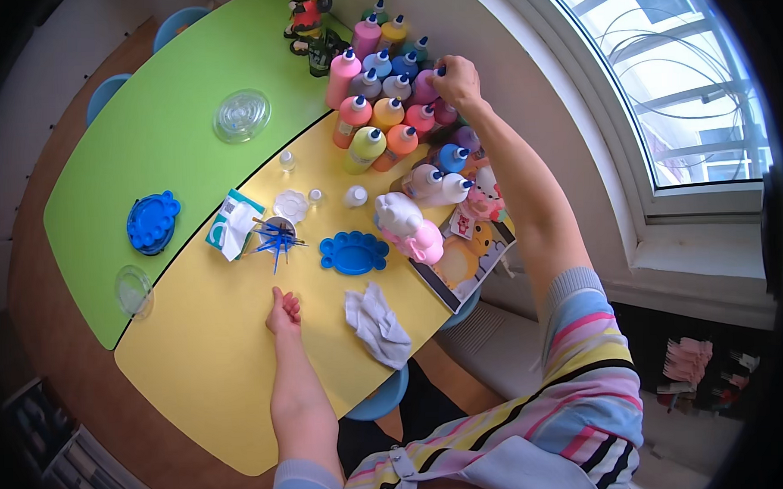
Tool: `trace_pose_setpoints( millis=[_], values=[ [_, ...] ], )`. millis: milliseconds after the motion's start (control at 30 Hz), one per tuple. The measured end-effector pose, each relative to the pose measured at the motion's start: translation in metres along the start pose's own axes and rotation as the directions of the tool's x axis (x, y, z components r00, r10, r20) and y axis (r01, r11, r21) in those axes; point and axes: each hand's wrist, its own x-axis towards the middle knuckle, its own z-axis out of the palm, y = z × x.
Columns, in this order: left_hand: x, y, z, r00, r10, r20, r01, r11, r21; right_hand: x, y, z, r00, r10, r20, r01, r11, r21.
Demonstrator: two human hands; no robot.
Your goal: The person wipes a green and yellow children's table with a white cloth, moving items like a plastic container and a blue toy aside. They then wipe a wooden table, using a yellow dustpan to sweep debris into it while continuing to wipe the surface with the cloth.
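Observation:
My right hand (458, 82) reaches to the far right of the table and grips the top of a mauve paint squeeze bottle (426, 88). Around it stand several more bottles in many colours, with blue-tipped nozzles, among them a pink bottle (343, 78) and a lime-green bottle (364, 151). Near the middle of the yellow tabletop, my left hand (284, 314) is held with curled fingers and nothing visible in it. Beyond it is a white cup of blue-handled paintbrushes (277, 238). A blue palette (355, 253) and a crumpled grey cloth (377, 328) lie to its right.
A white-and-pink figurine (409, 228) stands beside a printed picture sheet (463, 261). Left of the brushes lies a tissue pack (235, 224). Stacked blue palettes (153, 224) and clear plastic lids (243, 116) sit on the green tabletop (187, 148). A window (677, 92) borders the right.

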Motion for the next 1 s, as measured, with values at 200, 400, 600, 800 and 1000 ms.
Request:
trace_pose_setpoints(
  millis=[200,400,600,800,1000],
  values=[
    [-0.001,-0.001,0.002,1.000,-0.006,-0.018,0.006,1.000,0.022,-0.004,0.017,0.032,0.999,0.044,0.002,-0.044,0.997,0.063],
    [-0.001,-0.001,0.002,1.000,-0.004,-0.027,0.005,1.000,0.031,0.005,0.012,0.016,0.994,0.005,0.113,-0.005,1.000,0.004],
    [-0.005,0.001,0.003,0.999,-0.011,-0.046,0.012,1.000,0.024,0.005,-0.017,-0.010,0.969,-0.205,-0.141,0.188,0.974,-0.124],
    [-0.002,-0.001,0.001,0.999,-0.012,-0.038,0.013,1.000,0.013,0.035,-0.059,0.001,0.964,-0.256,0.076,0.264,0.957,-0.120],
    [-0.006,-0.001,0.002,0.999,-0.018,-0.029,0.018,1.000,0.023,0.052,-0.063,0.051,0.960,-0.257,0.111,0.276,0.934,-0.227]
  ],
)
